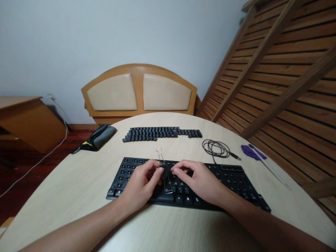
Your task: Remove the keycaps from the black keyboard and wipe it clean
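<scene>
A black keyboard (225,180) lies across the table in front of me, most of its keycaps off and a few still on along its front row. Above its middle, my left hand (143,180) pinches a wire keycap puller (167,182) by its dark middle. One pair of the puller's wires points away from me; the other reaches down over the front keys. My right hand (195,176) hovers just to the right, thumb and fingertips closed together. Whatever sits between those fingertips, if anything, is too small to make out.
Loose black keycaps (152,133) stand in rows behind the keyboard. A coiled cable (216,148) lies at the back right, near a purple cloth (253,152) with a thin stick (270,168). A dark pouch (97,138) rests at the left edge of the table (78,185).
</scene>
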`<state>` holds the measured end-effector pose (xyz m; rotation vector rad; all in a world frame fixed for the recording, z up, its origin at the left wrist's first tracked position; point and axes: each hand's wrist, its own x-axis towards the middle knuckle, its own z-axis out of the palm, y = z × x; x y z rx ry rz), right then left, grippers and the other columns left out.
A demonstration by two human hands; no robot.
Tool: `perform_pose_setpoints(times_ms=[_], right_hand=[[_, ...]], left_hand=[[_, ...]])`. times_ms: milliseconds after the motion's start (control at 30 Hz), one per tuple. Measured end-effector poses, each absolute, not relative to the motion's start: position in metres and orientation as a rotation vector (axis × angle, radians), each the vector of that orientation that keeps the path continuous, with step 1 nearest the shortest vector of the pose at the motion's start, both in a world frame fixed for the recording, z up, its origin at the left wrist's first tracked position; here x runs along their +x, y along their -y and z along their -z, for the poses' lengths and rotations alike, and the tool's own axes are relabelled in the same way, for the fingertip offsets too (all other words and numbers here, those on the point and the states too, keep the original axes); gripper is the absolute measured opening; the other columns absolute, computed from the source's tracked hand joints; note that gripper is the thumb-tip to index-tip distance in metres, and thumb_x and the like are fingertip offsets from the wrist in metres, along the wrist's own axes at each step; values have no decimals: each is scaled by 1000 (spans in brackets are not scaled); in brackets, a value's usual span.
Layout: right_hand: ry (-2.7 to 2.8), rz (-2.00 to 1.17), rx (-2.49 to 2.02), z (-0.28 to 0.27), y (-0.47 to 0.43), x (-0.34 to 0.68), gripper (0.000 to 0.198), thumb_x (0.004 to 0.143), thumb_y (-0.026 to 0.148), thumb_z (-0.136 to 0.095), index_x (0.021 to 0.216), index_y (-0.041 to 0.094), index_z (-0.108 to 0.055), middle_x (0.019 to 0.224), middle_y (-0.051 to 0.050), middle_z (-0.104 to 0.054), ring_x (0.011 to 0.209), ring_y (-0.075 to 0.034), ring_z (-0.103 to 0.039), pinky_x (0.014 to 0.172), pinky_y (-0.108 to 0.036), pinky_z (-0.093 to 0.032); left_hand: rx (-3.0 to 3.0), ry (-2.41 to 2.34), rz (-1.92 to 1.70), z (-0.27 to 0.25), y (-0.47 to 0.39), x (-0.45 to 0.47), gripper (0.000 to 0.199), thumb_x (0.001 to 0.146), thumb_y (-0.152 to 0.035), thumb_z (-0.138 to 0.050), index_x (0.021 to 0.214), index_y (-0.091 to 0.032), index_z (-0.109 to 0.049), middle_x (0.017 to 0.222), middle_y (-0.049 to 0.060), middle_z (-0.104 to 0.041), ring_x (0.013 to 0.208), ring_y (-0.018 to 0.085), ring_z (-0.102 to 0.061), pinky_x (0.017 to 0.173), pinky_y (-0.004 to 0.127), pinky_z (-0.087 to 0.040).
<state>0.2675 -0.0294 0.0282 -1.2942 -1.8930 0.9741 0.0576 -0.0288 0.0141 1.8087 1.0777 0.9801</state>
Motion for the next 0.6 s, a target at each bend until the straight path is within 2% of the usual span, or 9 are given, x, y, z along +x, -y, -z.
perform_pose_setpoints(times_ms=[33, 167, 233, 400, 600], right_hand=[[1998, -925, -1303, -32, 30, 271, 21, 88, 35, -62, 101, 22, -72, 103, -6, -74, 100, -23, -66, 95, -37, -48], [2419, -893, -1197, -41, 35, 283, 73, 69, 40, -81, 135, 21, -57, 143, -13, -53, 133, -32, -44, 111, -47, -37], [2540, -893, -1160, -39, 37, 284, 86, 66, 44, -83, 142, 20, -51, 152, -14, -43, 140, -34, -36, 114, -50, -33], [2529, -786, -1105, -25, 36, 277, 85, 68, 48, -82, 142, 19, -53, 149, -15, -48, 137, -34, -39, 114, -52, -32], [2460, -710, -1080, -19, 38, 276, 65, 75, 50, -77, 131, 20, -62, 146, -14, -52, 135, -32, -43, 112, -51, -35]], left_hand=[[1792, -1085, -987, -15, 29, 58, 24, 96, -40, -50, 90, -18, -58, 63, -2, -59, 57, 15, -57, 56, 25, -44], [1713, -1115, -999, -15, 27, 57, 26, 95, -42, -53, 83, -19, -55, 62, -3, -59, 56, 14, -58, 54, 24, -43], [1684, -1136, -998, -14, 27, 56, 27, 94, -43, -54, 82, -20, -54, 62, -3, -59, 56, 14, -57, 53, 23, -43], [1743, -1165, -1034, -14, 30, 48, 22, 93, -40, -56, 84, -21, -55, 63, -3, -61, 57, 14, -57, 53, 24, -44], [1954, -1145, -1018, -19, 36, 43, 17, 94, -33, -53, 83, -21, -55, 67, 0, -64, 59, 15, -61, 54, 25, -46]])
